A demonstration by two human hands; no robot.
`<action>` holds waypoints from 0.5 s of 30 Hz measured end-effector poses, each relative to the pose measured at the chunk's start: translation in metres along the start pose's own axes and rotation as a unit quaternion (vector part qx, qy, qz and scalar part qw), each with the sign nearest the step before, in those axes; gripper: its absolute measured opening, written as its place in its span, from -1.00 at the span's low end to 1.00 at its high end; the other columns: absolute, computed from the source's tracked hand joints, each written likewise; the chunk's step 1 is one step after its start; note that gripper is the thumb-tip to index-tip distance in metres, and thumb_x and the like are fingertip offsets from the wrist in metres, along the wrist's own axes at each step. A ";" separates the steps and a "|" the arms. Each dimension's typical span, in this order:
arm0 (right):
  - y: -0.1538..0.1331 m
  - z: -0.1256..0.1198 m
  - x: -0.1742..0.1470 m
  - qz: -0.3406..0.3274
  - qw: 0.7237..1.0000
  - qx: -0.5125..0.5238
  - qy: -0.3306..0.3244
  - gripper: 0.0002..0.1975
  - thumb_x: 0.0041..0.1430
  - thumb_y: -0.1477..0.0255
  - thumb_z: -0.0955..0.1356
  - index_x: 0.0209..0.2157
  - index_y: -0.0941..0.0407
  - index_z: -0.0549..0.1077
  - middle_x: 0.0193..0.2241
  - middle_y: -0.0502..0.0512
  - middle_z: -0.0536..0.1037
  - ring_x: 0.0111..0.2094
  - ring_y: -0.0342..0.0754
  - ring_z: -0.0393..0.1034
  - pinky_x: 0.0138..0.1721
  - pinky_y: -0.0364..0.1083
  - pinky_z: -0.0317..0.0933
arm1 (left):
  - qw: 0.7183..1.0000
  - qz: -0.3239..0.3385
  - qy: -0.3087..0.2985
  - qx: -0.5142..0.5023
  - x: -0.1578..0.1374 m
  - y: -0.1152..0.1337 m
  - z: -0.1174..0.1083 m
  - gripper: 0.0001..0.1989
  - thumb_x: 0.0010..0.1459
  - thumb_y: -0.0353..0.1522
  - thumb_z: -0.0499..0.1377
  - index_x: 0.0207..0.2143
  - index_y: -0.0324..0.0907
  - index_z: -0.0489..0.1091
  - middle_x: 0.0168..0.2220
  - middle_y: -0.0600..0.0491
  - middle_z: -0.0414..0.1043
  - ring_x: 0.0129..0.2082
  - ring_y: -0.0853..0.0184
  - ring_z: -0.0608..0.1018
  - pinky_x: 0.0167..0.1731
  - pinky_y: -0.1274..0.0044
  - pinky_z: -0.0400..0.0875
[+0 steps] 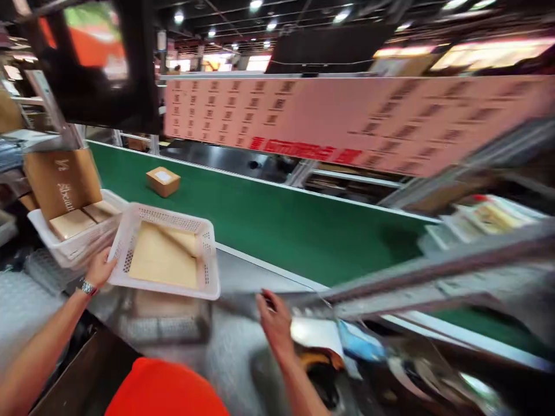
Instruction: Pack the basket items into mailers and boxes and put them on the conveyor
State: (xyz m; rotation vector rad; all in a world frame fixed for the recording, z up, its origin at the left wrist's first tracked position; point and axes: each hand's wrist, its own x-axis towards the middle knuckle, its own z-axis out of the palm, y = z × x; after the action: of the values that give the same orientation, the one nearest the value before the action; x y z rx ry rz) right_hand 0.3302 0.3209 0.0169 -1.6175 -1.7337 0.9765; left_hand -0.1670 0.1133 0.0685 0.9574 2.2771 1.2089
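My left hand [100, 269], with a metal watch on its wrist, grips the left rim of a white plastic basket [207, 254]. The basket is tipped slightly toward me above the metal table. Inside it lies a flat tan piece [162, 260] that looks like cardboard. Right of the basket and apart from it, my right hand [276, 323] hangs over the table, its fingers half curled with a gap by the thumb. I see nothing held in it, though it is a little blurred.
A green conveyor belt [277, 214] runs across, carrying a small brown box [163, 181]. Another white basket [65, 248] with boxes stands at left. A metal rail [416, 283] slants in from the right. A pink printed board [329, 121] and a screen [95, 58] hang above.
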 end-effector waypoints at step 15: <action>0.042 0.117 -0.020 0.226 0.970 0.090 0.003 -0.46 -0.23 0.38 0.68 -0.12 0.13 0.66 -0.13 0.30 0.76 0.08 0.49 0.66 0.19 0.29 0.48 | 0.988 0.026 -0.151 0.031 -0.039 -0.082 0.188 -0.56 0.02 0.07 0.19 -0.22 0.05 0.65 -0.20 -0.01 0.81 -0.13 -0.15 0.81 -0.04 0.13 0.73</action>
State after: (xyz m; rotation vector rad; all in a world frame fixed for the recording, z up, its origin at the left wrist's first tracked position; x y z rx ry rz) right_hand 0.2622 0.2862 -0.0831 -1.9288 -1.2470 1.2944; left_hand -0.0567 0.1592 -0.1030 1.1452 2.0697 0.9439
